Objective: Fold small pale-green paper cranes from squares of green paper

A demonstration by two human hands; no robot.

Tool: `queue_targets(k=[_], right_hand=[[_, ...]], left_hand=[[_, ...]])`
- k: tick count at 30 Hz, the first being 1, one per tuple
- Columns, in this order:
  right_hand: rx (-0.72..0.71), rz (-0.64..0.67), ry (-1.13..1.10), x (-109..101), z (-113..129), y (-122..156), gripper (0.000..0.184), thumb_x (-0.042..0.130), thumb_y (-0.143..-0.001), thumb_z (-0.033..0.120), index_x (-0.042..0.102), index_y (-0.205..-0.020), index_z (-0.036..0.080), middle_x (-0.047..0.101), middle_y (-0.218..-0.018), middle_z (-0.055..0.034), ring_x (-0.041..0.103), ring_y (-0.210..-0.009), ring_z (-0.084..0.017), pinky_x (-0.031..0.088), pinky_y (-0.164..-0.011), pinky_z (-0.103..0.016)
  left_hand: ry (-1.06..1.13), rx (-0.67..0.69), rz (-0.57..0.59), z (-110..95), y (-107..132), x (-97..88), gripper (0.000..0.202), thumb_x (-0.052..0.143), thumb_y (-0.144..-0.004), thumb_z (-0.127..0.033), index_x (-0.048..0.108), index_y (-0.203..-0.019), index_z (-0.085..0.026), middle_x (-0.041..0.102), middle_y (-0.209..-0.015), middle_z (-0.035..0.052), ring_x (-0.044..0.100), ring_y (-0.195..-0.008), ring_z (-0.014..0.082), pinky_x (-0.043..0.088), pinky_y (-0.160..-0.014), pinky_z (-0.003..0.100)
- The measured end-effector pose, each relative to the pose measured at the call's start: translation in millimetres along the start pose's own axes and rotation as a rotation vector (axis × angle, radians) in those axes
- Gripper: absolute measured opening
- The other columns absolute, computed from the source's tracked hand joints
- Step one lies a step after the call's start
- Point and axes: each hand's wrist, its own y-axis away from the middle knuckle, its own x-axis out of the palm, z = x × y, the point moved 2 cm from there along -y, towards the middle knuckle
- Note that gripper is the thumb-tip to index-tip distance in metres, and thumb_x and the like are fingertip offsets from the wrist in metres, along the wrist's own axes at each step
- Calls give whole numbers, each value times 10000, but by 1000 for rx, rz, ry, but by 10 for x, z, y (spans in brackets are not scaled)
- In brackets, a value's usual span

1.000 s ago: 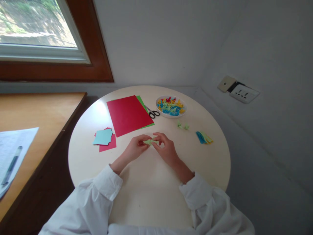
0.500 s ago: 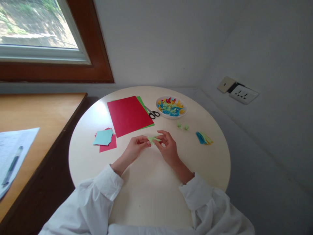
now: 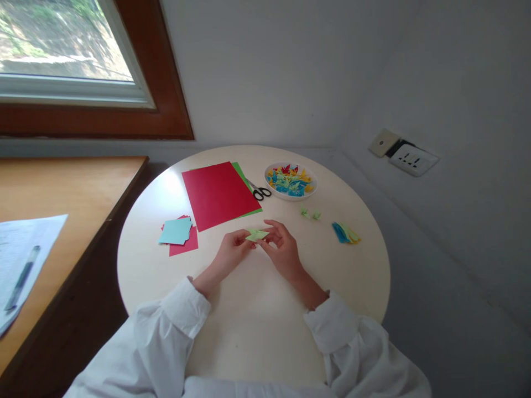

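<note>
A small light green folded paper [image 3: 256,235] is held between both my hands over the middle of the round table. My left hand [image 3: 230,250] pinches its left side between thumb and fingers. On the other side, my right hand [image 3: 282,245] grips the right end, its index finger raised and bent. The paper has pointed ends and lies fairly flat. Beyond my right hand, two small light green folded paper pieces [image 3: 310,214] rest on the table. Some blue and yellow paper pieces [image 3: 345,233] lie fanned out farther right.
A white bowl [image 3: 291,196] of colourful folded papers stands at the back. Black-handled scissors [image 3: 261,193] lie beside red sheets [image 3: 222,194] over green ones. Small light blue squares [image 3: 176,231] lie on red ones at left. A wooden desk [image 3: 95,177] with a pen [image 3: 22,277] adjoins.
The light green paper has turned between my fingers, now showing a flatter, diamond-like face. My hands have shifted only slightly.
</note>
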Motion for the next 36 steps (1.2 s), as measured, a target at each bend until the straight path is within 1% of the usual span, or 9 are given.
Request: queue_targets(k=[6,11,15,19,23,26,31,36], right_hand=[[30,-17,-54,18,3,-7,436,647,-640,140,549,-1057,224,604,-858,-4,602,-676,-103,516,-651,-236],[52,-12,-74,33,23,-1,451,626,-629,127,538,-1060,225,601,-832,10,604,-670,-97,513,-628,-222],[61,-20,-69,37,29,7,459,617,-623,128,534,-1065,221,604,-815,11,612,-674,-103,513,-625,-226],[51,-37,-23,29,30,6,451,614,-625,128,547,-1062,217,616,-813,6,604,-652,-100,495,-600,-221],[52,-60,-15,14,24,-6,440,624,-627,146,555,-1056,211,616,-815,1,598,-650,-103,488,-594,-224],[61,-59,-19,8,14,-12,446,620,-621,130,556,-1055,212,624,-813,0,602,-654,-106,490,-602,-228],[49,-13,7,13,17,-5,447,652,-635,150,556,-1066,213,659,-818,-12,608,-660,-116,502,-635,-248],[27,33,2,20,45,8,440,649,-667,176,546,-1093,210,654,-809,-13,616,-678,-121,509,-666,-261]], left_hand=[[0,21,-46,5,0,-7,95,655,-638,-222,640,-654,-129,620,-653,10,539,-639,125,403,-622,238],[-27,17,-90,52,15,16,114,629,-653,-230,583,-608,-135,578,-581,-12,494,-569,106,359,-552,223],[-56,29,-110,76,22,25,138,625,-668,-250,564,-607,-141,561,-568,-21,473,-552,101,344,-538,221],[-82,34,-99,71,32,15,151,634,-678,-268,577,-623,-140,574,-580,-12,491,-568,110,356,-548,226],[-75,37,-35,54,52,26,162,648,-680,-285,616,-732,-135,635,-699,25,567,-674,151,420,-634,257],[-79,47,0,54,62,38,189,644,-697,-305,605,-766,-133,638,-744,40,583,-715,167,435,-660,273],[-107,65,-44,41,55,34,220,643,-714,-354,583,-719,-142,607,-684,18,554,-652,148,411,-592,251],[-75,90,-71,17,49,16,214,645,-719,-348,589,-718,-141,612,-679,18,556,-649,144,411,-601,250]])
